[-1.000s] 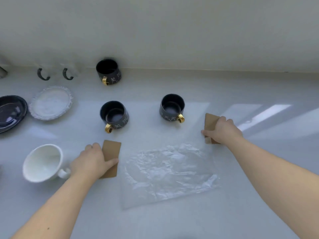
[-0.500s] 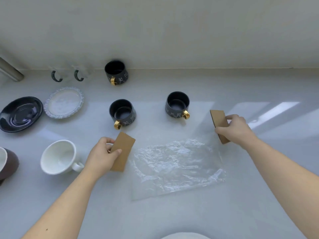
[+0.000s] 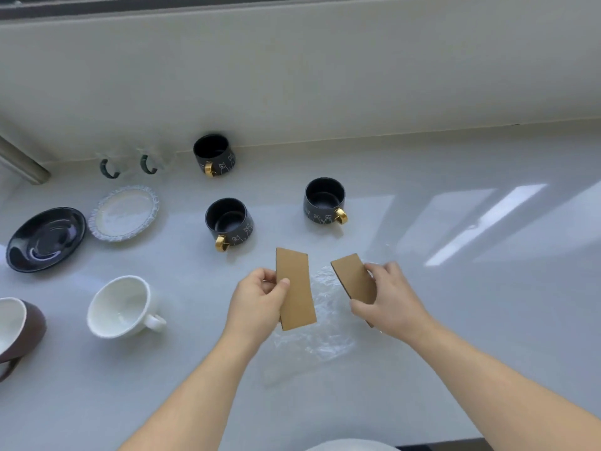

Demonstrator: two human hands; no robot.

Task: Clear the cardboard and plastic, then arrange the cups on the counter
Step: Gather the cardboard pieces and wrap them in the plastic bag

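- Both hands now meet mid-frame, cardboard lifted off the worktop (image 3: 455,320).
- Left hand (image 3: 257,302) fingers grip one cardboard piece (image 3: 296,288); right hand (image 3: 392,299) pinches another cardboard piece (image 3: 354,278) above the plastic sheet (image 3: 325,340).

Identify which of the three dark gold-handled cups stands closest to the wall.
The dark cup at the back left, right against the wall's base. The middle one and the right one stand farther out on the counter.

Bare forearms (image 3: 201,385); no sleeves

My left hand (image 3: 257,296) pinches one cardboard strip (image 3: 295,288), my right hand (image 3: 390,299) another cardboard piece (image 3: 354,278), both above crinkled plastic (image 3: 322,333) on the counter (image 3: 455,320).
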